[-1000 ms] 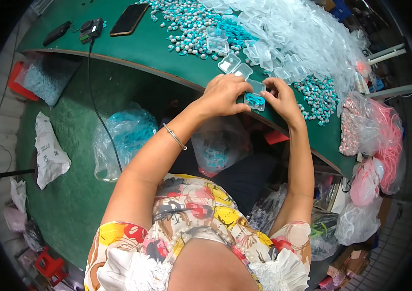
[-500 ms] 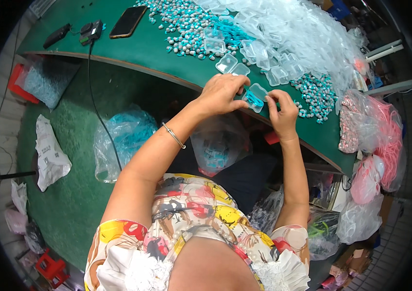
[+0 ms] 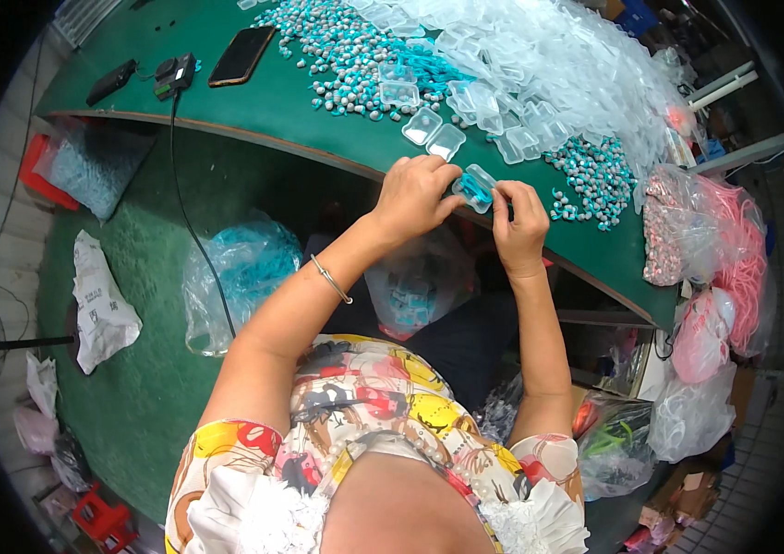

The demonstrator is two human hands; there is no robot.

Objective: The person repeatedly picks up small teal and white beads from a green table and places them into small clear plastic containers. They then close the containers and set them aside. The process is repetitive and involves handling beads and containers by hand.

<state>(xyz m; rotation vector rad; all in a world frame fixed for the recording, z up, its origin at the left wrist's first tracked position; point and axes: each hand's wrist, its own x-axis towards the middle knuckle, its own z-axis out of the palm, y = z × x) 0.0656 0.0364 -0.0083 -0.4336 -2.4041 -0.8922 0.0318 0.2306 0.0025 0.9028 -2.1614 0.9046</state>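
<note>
Over the near edge of the green table, I hold a small clear plastic box [image 3: 483, 173] between my two hands. Bright blue cord-like pieces [image 3: 475, 190] lie inside it, and its hinged lid is tilted up over them. The fingers of my left hand [image 3: 413, 197] are bent, with thumb and fingertips gripping the box's left side. My right hand [image 3: 521, 226] pinches its right edge between thumb and fingers. Just beyond my left hand lies another clear box [image 3: 446, 142], opened out flat on the table. A metal bangle [image 3: 330, 279] circles my left forearm.
Grey-and-blue small pieces [image 3: 355, 81] spread across the table [image 3: 290, 120], with a smaller heap [image 3: 595, 175] at the right. Clear boxes [image 3: 540, 55] pile up behind. A phone [image 3: 241, 56] and a cabled black device [image 3: 175, 74] lie left. Below, a bag [image 3: 420, 286] sits near my lap.
Both hands have drawn the box slightly left and toward me. Its lid looks more folded over the blue pieces, and my right hand has come closer to my left.
</note>
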